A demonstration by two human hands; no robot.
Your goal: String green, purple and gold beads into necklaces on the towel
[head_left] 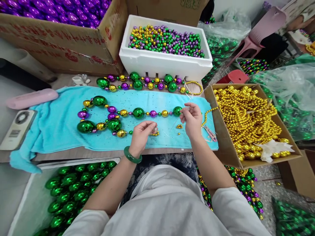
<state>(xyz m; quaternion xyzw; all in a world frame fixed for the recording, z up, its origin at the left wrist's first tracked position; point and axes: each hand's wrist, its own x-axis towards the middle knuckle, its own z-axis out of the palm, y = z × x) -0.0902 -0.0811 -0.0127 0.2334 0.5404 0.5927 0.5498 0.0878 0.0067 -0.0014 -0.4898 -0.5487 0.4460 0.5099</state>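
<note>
A garland of large green, purple and gold beads (138,113) lies in a loop on a blue towel (61,141). Its lower row runs to my left hand (142,134), which wears a green bangle (133,155) and pinches the strand's end; the exact grip is partly hidden. Small gold beads (155,133) sit just beyond those fingertips. My right hand (192,118) is closed beside the upper row's end, and a thin pale thread (175,123) slants down from its fingers. Loose gold beads (179,126) rest between the hands. Pink-handled snips (209,133) lie to the right.
Behind the towel lies a finished-looking bead strand (137,85), before a white foam box (164,62) of mixed beads. A carton (227,144) of gold beads stands right, a carton (73,49) of purple beads at back left. Green beads (71,178) fill a bin below left.
</note>
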